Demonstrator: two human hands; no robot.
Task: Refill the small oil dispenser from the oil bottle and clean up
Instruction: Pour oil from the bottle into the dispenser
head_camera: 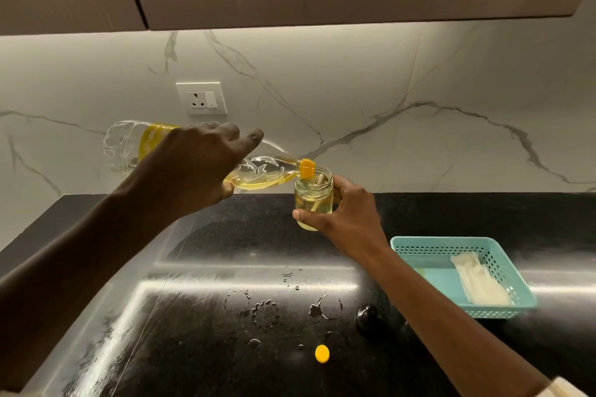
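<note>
Head: oil bottle (264, 172) near-level, neck rightward, in left grip (193, 167); dispenser (313, 193) in right grip (348, 213).

The oil bottle (264, 172) tilts from the left, neck over the dispenser (314, 193); basket (438, 243) right, cap (322, 353) in front, on the worktop (225, 235).

Teal basket (496, 311) on the black counter (225, 235); wall socket (201, 98) behind.

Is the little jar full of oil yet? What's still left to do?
Done: the yellow cap is off, lying on the counter. Happening: the left hand tips the oil bottle into the jar the right hand holds; it looks partly full. Left: finish pouring, close both, wipe the drops on the counter.
</note>
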